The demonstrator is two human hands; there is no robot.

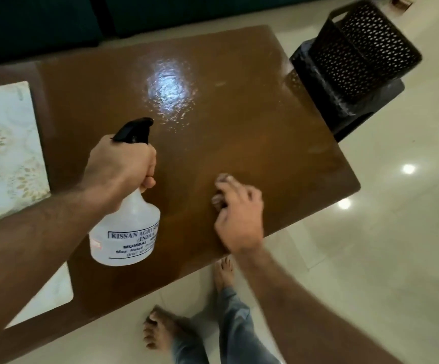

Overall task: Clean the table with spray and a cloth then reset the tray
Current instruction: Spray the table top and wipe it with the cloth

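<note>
Brown and glossy, the lacquered wooden surface (239,132) filled the head view, with a bright glare patch toward its far side. We held the translucent white plastic spray bottle with the black trigger head (126,224) in our left hand (122,164), lifted above the near-left part of the surface, nozzle aimed forward and to the right. That grip was wrapped round the bottle's neck, fingers curled over the trigger area; we could not tell whether the trigger was pulled.

We judged the step to be spraying. To do it well, we needed to keep the nozzle tilted down toward bare wood, spread short bursts across the whole top, and avoid wetting the pale floral-patterned mat (5,151) at the left edge.

Our right hand (239,214) hovered low over the near-right edge, blurred, fingers loosely bent and holding nothing we could make out. No cloth or tray was in sight, so the wiping and the reset lay ahead.

Beyond the far-right corner stood a dark perforated plastic chair (354,64) on the pale tiled floor (397,232).
</note>
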